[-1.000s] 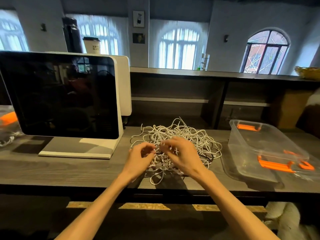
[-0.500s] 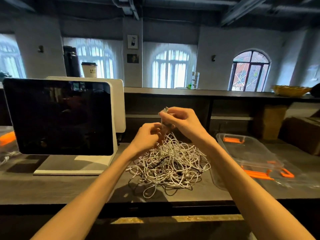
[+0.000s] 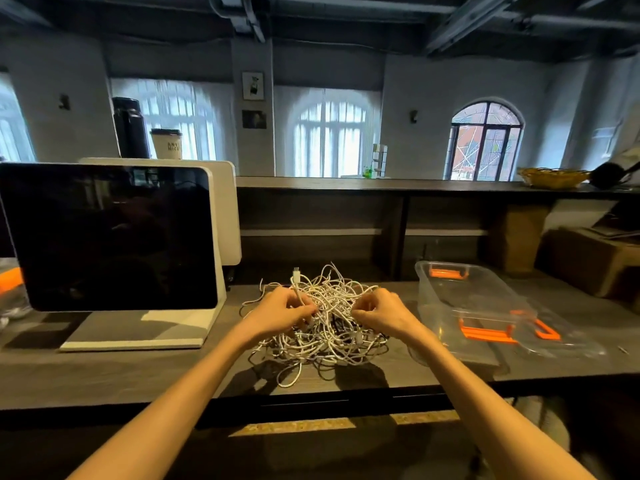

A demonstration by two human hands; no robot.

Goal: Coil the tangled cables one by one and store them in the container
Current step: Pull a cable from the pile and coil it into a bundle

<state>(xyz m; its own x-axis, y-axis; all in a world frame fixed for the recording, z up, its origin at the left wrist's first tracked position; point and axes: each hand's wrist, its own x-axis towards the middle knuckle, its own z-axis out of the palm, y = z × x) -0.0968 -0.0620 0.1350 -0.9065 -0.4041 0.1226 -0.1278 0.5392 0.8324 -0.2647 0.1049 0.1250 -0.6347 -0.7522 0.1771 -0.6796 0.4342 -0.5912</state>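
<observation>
**Both hands curled, arms stretched forward**

Two bare forearms reach in from five and seven o'clock, converging toward centre. The left hand sits knuckles-up, fingers curled tight, pinching a cord. The right hand, at its three o'clock and just apart, curls its fingers under too.

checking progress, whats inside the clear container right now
No coiled cables show inside the clear container, only its orange handles. The cable tangle lies on the desk. Glare blurs its near end.
</observation>
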